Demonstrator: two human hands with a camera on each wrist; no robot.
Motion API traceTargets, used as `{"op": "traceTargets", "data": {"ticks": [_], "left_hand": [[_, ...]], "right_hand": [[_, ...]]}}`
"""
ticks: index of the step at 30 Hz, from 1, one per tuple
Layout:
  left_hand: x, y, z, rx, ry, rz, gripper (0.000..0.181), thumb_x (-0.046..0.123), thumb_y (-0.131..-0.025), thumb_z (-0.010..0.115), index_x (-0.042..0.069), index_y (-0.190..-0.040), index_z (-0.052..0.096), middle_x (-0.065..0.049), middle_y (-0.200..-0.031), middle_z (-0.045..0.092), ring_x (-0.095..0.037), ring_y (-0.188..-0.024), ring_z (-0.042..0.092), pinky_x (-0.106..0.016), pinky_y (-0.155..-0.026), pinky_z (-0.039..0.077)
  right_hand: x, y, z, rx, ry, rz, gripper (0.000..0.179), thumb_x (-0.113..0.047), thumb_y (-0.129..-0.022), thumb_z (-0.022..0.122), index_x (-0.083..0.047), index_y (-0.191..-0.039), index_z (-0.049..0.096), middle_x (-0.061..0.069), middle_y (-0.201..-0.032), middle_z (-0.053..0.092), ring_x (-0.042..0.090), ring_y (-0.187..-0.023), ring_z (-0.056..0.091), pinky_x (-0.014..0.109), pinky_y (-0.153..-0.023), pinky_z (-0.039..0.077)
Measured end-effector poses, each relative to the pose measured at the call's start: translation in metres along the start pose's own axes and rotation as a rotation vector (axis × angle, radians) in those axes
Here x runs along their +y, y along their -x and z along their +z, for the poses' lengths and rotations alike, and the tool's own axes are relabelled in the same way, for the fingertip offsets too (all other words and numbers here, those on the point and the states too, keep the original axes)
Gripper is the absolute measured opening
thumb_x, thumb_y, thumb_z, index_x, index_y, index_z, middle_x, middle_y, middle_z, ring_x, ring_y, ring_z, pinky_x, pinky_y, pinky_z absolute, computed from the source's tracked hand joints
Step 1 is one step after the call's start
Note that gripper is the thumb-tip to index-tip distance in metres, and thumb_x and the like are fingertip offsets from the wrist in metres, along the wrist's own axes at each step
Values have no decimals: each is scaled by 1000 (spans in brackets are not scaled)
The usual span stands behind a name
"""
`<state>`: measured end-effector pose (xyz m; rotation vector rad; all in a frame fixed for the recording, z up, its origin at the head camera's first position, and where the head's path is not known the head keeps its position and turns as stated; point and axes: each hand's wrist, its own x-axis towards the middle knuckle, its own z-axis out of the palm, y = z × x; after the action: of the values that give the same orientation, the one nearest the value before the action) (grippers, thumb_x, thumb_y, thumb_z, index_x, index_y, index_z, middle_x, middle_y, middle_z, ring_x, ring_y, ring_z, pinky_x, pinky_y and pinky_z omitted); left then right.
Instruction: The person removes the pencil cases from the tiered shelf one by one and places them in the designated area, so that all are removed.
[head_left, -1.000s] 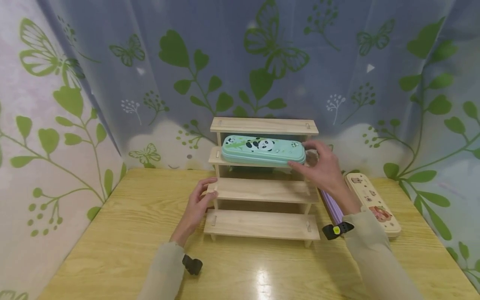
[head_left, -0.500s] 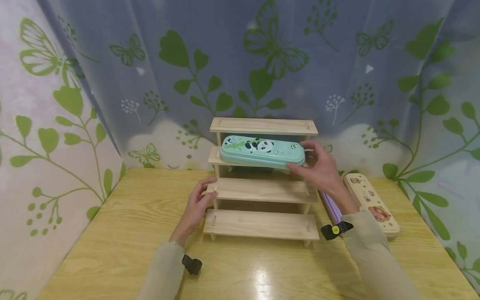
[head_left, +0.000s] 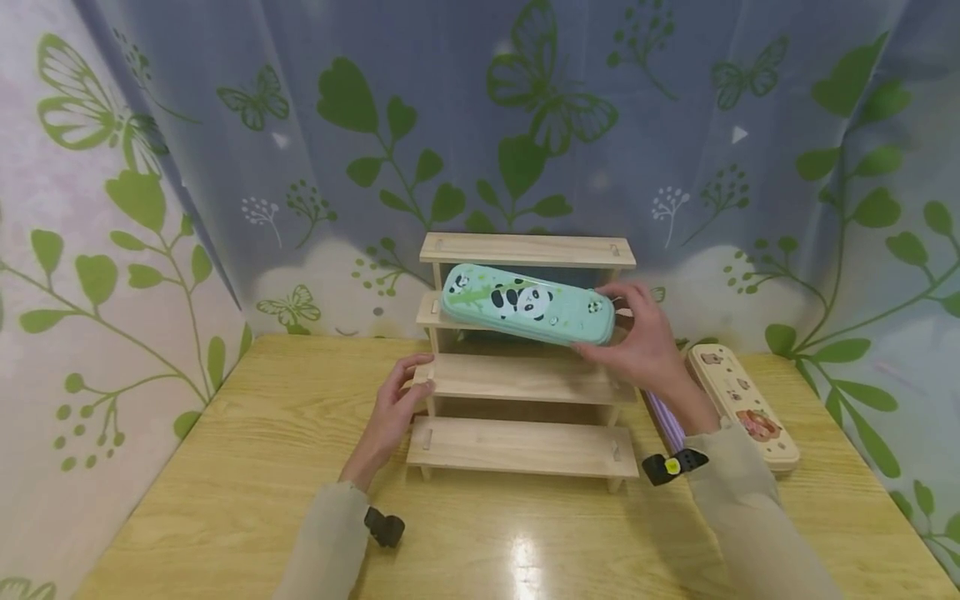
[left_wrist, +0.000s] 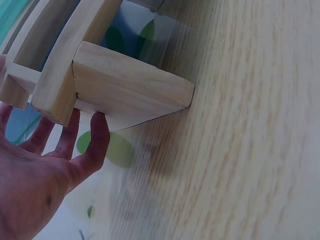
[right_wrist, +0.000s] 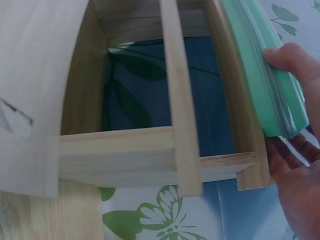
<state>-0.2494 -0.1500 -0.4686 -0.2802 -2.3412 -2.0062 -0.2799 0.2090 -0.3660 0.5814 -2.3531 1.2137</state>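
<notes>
A mint-green zip pencil case (head_left: 528,304) with a panda on its lid lies slantwise at the second tier from the top of a stepped wooden shelf (head_left: 517,446). My right hand (head_left: 645,337) pinches its right end, thumb at the front edge and fingers behind. In the right wrist view the zipper of the pencil case (right_wrist: 260,65) runs between thumb and fingers, close over the wood. My left hand (head_left: 395,404) grips the left end of the third tier. Seen from the left wrist, the fingers of that hand (left_wrist: 45,172) curl against the wooden side.
Right of the shelf, a cream pencil case (head_left: 738,400) with bear pictures lies on the wooden table (head_left: 300,417). A purple striped case (head_left: 666,421) beside it is partly hidden by my right arm. A printed curtain (head_left: 420,125) hangs close behind the shelf.
The right end of the mint-green pencil case has come forward and down, so it now slants and its lid tips toward me. My left hand has stayed in place on the shelf.
</notes>
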Motion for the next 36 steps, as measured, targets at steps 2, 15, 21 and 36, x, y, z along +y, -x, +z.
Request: {"op": "traceTargets", "data": {"ticks": [2,15,21,36], "left_hand": [[0,0,0,1,-1,3,40,26,-104,55,27,-143,52,-12,-149,47,-34,-118,58,-42,-90,53],[0,-2,1,3,14,9,40,24,-104,55,23,-143,52,-14,-147,49,-30,-115,60,-38,-86,54],[0,-1,1,5,5,12,40,23,-104,54,22,-144,52,-14,-147,49,-31,-116,58,-39,-89,53],[-2,-1,1,11,-1,14,39,23,-104,55,24,-143,52,-13,-146,51,-31,-118,58,-39,-92,52]], "right_hand": [[0,1,2,33,46,-43,79,-5,-62,96,0,-130,57,15,-128,54,26,-114,55,9,-95,43],[5,23,-3,165,39,-179,79,2,-57,94,8,-127,57,22,-124,55,5,-109,51,5,-88,46],[13,39,-11,258,102,-215,80,-1,-55,94,10,-126,57,25,-125,57,4,-108,50,5,-87,44],[18,75,-35,441,75,-254,75,4,-51,87,23,-115,53,38,-112,56,0,-106,52,4,-87,46]]}}
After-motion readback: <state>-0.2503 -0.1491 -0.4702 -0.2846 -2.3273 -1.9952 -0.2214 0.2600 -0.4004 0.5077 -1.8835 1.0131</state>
